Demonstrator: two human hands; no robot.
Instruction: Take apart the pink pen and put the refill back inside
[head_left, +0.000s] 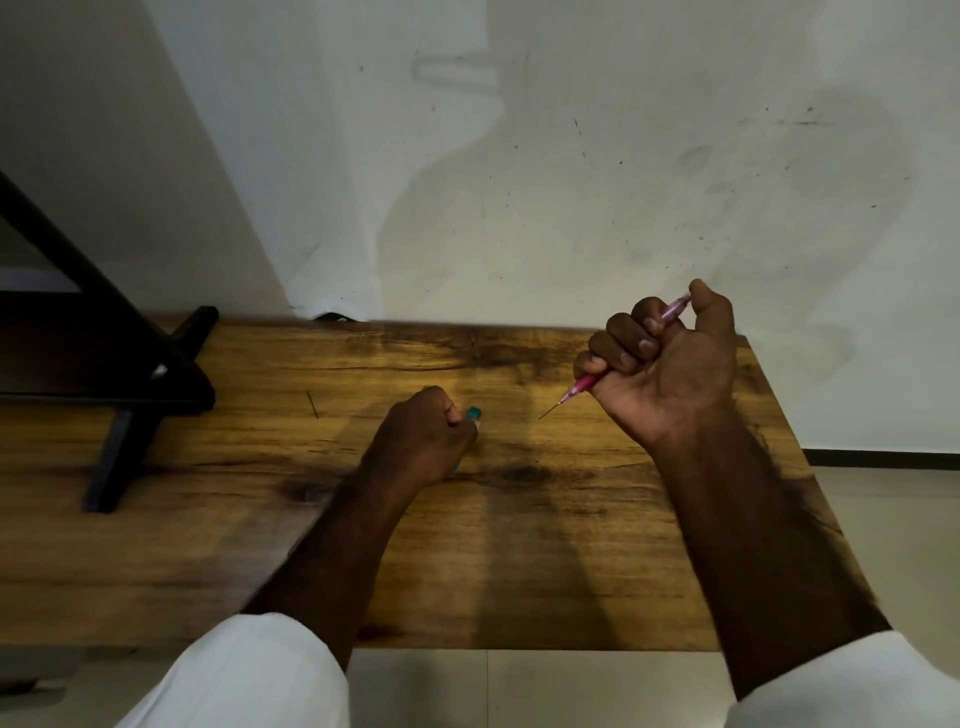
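Black stand (104, 374): angled frame with a crossbar foot, set on the far left of the wooden table (519, 545), partly cut by the picture edge. Small dark sliver (312, 404): thin, lying loose on the tabletop right of the stand, well apart from both hands; too small to identify. Left hand (423, 436): forearm runs up from a white sleeve (249, 675) at the lower edge, wrist low, back of hand toward the camera, knuckles resting on or just above the wood; fingers curled shut around a teal object (473, 414), of which only a short end shows past the thumb side and a sliver below the hand. Its full shape cannot be told. Right hand (660, 358): forearm rising steeply from the lower right, hand lifted clear of the table, palm side facing the camera; fingers folded into a fist clamped on the pink pen (584, 385). Pen: held on a slant, rear end emerging by the thumb at upper right, tapered tip and thin point projecting down-left from under the little finger, above the tabletop and pointing toward the left hand. Wall (571, 156): pale, scuffed, behind the table.
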